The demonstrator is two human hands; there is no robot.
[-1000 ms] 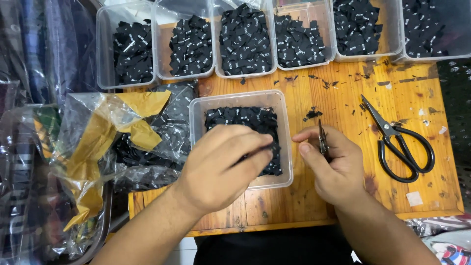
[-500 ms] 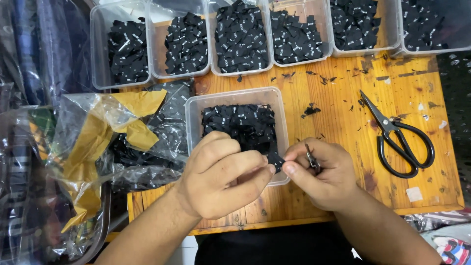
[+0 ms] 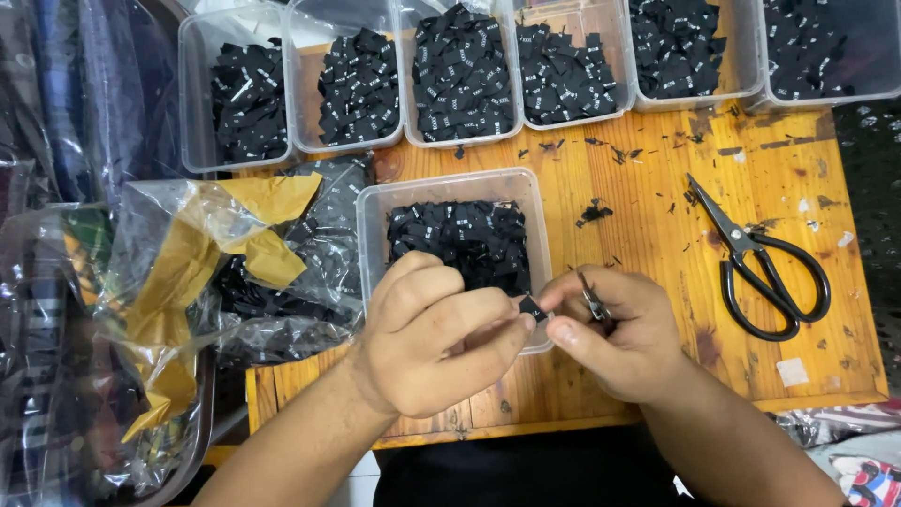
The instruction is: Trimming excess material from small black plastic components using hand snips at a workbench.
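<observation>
Item one, my left hand (image 3: 434, 343): curled into a loose fist over the near edge of the clear plastic tub (image 3: 375, 211), thumb and forefinger pinched on a small black label (image 3: 532, 307). Item two, my right hand (image 3: 624, 333): fingers closed, forefinger and thumb meeting the same label from the other side, with a small metal snipping tool (image 3: 593, 300) gripped in the palm, its tip sticking up between the fingers. The label sits between both hands, just over the tub's near right corner. Item three, the tub: standing mid-worktop, about half filled with more black labels (image 3: 460, 235) with tiny white print. Item four, black-handled scissors (image 3: 765, 263): lying flat and shut on the wooden worktop (image 3: 648, 150), to the right of my right hand and apart from it. Item five, a row of clear bins (image 3: 300, 103) along the far edge, each holding sorted black labels. Item six, crumpled clear plastic bags (image 3: 188, 272) with yellow-brown tape, touching the tub's left side and holding further black labels. Item seven, black thread clippings and scraps (image 3: 593, 212) scattered over the wood between the tub and the scissors. I cannot tell whether the snipping tool's blades are apart or together.
</observation>
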